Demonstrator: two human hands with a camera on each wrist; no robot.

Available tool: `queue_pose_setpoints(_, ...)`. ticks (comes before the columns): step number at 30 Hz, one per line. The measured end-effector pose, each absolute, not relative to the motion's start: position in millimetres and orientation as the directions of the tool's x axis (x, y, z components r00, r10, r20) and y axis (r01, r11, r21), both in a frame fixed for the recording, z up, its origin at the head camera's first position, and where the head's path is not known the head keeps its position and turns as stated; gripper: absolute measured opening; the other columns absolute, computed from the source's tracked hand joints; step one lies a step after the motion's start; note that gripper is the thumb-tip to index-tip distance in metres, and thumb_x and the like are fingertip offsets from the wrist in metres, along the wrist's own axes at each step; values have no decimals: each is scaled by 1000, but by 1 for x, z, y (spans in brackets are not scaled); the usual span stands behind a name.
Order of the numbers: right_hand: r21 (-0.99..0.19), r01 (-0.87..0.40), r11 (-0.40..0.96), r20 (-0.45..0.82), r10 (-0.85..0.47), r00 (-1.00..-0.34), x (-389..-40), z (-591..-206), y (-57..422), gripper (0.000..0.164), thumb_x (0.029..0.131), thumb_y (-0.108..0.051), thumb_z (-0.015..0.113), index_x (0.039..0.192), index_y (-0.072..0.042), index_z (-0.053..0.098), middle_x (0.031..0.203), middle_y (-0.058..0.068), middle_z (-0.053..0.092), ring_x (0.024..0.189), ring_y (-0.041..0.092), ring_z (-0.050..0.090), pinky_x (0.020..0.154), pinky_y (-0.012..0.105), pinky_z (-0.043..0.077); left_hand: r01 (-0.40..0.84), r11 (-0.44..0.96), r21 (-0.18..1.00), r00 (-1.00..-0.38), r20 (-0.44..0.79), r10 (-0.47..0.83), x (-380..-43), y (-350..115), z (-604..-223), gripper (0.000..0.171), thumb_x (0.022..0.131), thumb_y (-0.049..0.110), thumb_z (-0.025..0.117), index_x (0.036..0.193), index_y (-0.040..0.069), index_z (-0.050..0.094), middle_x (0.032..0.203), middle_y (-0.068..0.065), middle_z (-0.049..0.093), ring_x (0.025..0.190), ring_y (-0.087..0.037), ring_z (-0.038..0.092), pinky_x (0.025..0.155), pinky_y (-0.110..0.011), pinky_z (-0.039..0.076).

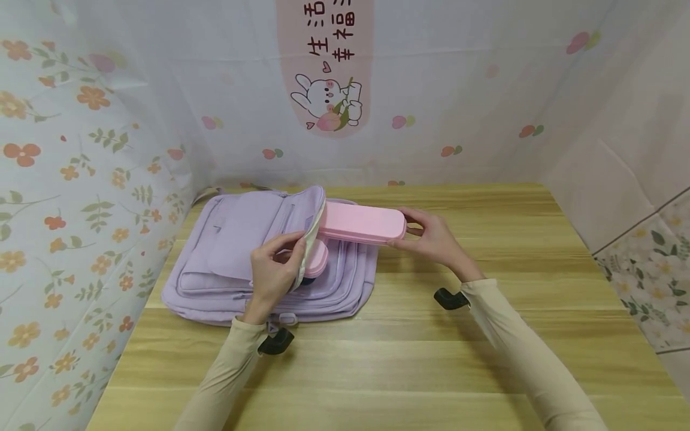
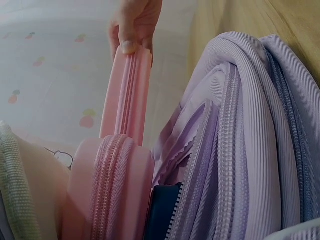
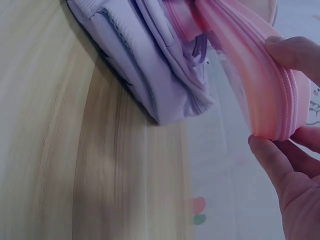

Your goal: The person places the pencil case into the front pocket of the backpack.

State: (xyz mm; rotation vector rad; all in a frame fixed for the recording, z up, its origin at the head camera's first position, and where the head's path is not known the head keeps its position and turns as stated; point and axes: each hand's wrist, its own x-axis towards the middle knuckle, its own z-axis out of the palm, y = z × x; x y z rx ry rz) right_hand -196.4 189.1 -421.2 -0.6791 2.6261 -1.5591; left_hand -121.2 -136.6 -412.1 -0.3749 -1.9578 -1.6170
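A lilac backpack [image 1: 237, 233] lies on the table with its top opening facing right. My left hand [image 1: 276, 269] pinches the pale edge of the opening and holds it up. In my right hand [image 1: 431, 236] is the outer end of a long pink zippered case [image 1: 366, 222], held between thumb and fingers; its other end is hidden behind the raised edge. A second pink zippered case [image 2: 107, 195] sits inside the opening, beneath the first. Beside it, in the left wrist view, shows a dark blue thing [image 2: 161, 210], mostly hidden.
The wooden table [image 1: 409, 365] extends in front of and to the right of the backpack. A printed white cloth [image 1: 458, 90] hangs behind the table, and a floral cloth [image 1: 70, 197] hangs at the left. Black wrist mounts [image 1: 450, 298] are on both wrists.
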Motion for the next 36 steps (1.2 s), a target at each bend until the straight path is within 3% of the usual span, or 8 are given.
queue_pose_setpoints(8, -863, -353, 360, 215, -370, -904, -200, -423, 178, 72, 77, -14, 90, 140, -2, 58, 139, 18, 62, 126, 32, 61, 101, 36, 55, 536, 262, 803, -802, 581, -139, -121, -135, -410, 14, 89, -3, 71, 101, -2, 79, 92, -20, 77, 77, 0, 68, 65, -12, 58)
queue_pose_setpoints(15, -854, -380, 355, 246, -367, -897, -202, -428, 171, 72, 76, -8, 90, 140, 2, 58, 136, 21, 59, 124, 35, 59, 101, 35, 55, 524, 294, 799, -804, 579, -140, -117, -129, -400, 15, 85, -12, 70, 98, -10, 76, 89, -26, 74, 76, 1, 65, 65, -10, 56)
queue_pose_setpoints(24, -800, -469, 375, 318, -398, -861, -203, -426, 167, 77, 76, -8, 89, 143, 4, 54, 132, 22, 58, 124, 40, 58, 104, 50, 53, 541, 268, 797, -803, 584, -117, -108, -122, -377, 14, 84, -16, 67, 96, -16, 73, 88, -30, 73, 78, -1, 66, 66, -11, 57)
queue_pose_setpoints(36, -809, -477, 344, 342, -384, -858, -205, -429, 151, 72, 75, -9, 90, 139, 2, 57, 135, 22, 63, 118, 38, 64, 98, 52, 57, 550, 274, 789, -799, 593, -100, -110, -122, -378, 14, 84, -16, 66, 95, -15, 74, 88, -30, 72, 79, 1, 65, 66, -10, 56)
